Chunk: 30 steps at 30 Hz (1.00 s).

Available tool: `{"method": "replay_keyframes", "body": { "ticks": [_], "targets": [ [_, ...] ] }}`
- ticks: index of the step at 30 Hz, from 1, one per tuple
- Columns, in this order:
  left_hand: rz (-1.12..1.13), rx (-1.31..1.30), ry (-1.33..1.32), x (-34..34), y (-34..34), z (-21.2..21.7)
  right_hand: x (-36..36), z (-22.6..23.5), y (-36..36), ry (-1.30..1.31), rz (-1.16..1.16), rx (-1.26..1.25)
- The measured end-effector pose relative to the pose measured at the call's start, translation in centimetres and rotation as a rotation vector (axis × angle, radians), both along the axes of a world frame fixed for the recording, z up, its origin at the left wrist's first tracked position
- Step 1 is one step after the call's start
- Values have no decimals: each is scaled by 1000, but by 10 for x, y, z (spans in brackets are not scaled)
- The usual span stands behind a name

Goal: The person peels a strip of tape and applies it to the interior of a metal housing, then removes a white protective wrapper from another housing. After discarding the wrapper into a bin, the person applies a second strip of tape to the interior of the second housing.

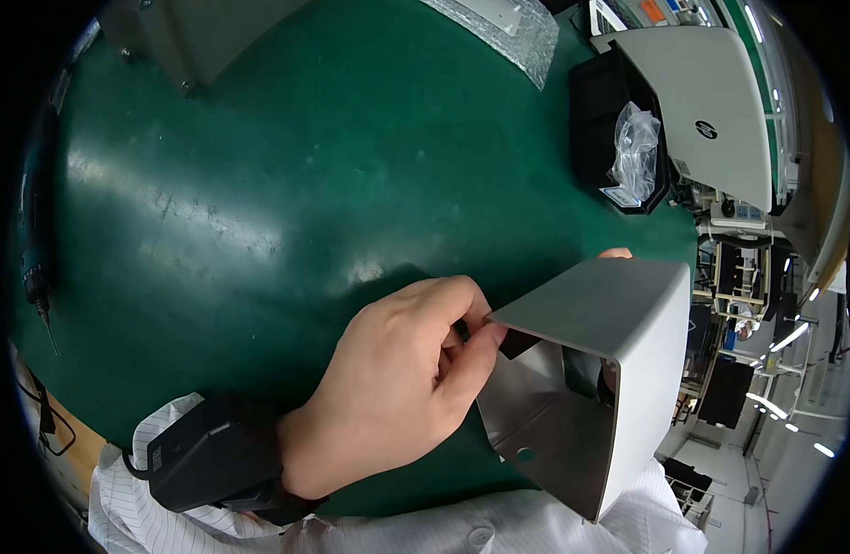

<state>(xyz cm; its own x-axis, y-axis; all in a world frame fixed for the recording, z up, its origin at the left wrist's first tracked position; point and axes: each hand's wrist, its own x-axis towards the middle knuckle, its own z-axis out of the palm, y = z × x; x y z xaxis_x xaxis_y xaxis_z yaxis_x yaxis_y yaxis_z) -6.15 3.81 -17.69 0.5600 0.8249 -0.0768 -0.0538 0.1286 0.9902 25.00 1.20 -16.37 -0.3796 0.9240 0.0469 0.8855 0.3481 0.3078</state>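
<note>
Left hand [388,379]: near 6 o'clock of the view, thumb and index finger drawn together, with no gap showing at the tips; they pinch the 10 o'clock corner of a bent grey metal cover [600,300]; the other fingers curl in beneath.
Cover: at 4 o'clock, tilted, its open side facing 8 o'clock; a small round hole [526,454] shows in its inner wall.
Dark patch [522,345]: just inside the cover, beside the left thumb; what it is, I cannot tell.
Right hand [616,252]: one fingertip shows over the cover's 12 o'clock edge; how far its fingers are open, I cannot tell.
In the way: the cover, which hides most of the right hand.
Left wrist: a black boxy device [213,452] at 8 o'clock, over a white striped sleeve [120,517].
Worktop [287,166]: green, glossy, spread under both hands.
9 o'clock: a dark, slim electric screwdriver [37,249], bit toward 6 o'clock.
Between 10 and 11 o'clock: a grey metal piece with screws [203,42].
Between 12 and 1 o'clock: a clear bubble-wrap packet [526,51].
2 o'clock: a black plastic bin [596,129] holding a crumpled clear plastic bag [637,148]; just beyond, a light grey laptop lid [720,83].
</note>
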Motion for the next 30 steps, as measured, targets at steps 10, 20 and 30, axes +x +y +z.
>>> {"method": "replay_keyframes", "body": {
  "ticks": [10,20,30],
  "targets": [
    [62,110,24,1,-2,-4,-18,0,-13,-1019,33,254],
    [87,100,0,2,-3,-5,-2,-14,-15,-224,-500,267],
    [87,121,23,2,-4,-7,-22,0,-11,-258,-446,181]
  ]
}}
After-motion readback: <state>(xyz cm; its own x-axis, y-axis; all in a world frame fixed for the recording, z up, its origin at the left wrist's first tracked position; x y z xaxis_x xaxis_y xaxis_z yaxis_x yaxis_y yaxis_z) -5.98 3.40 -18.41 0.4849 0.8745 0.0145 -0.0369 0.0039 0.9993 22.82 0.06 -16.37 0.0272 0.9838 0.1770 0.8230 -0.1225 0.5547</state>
